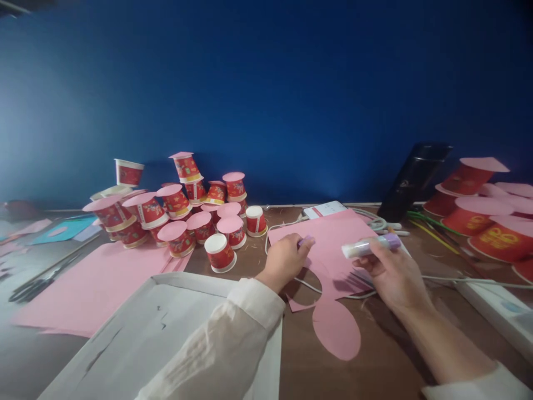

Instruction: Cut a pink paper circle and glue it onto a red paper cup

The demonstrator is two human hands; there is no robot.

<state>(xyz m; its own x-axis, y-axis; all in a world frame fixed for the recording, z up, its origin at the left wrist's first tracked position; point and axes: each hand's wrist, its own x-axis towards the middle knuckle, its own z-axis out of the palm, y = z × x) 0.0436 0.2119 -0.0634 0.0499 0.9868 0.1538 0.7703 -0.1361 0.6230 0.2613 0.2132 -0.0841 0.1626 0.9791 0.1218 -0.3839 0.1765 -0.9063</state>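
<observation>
My right hand (397, 275) is closed round a glue stick (366, 246) with a clear and purple barrel, its white end pointing left. The purple cap (307, 241) is pinched in my left hand (287, 258), mostly hidden by the fingers. Both hands are above a pink paper sheet (337, 239) with a rounded cut-out at its lower left. A loose pink paper circle (336, 329) lies on the brown table in front of the sheet, its upper edge at the sheet's lower corner. Upside-down red paper cups (220, 253) stand left of my left hand, two with bare white bases.
Many red cups with pink paper tops (177, 238) are stacked at left, others (483, 214) at right. A white box lid (175, 300) lies under my left forearm. Pink sheets (95, 283), scissors (41, 280), a black bottle (412, 178), white cables and a power strip (495, 311) lie around.
</observation>
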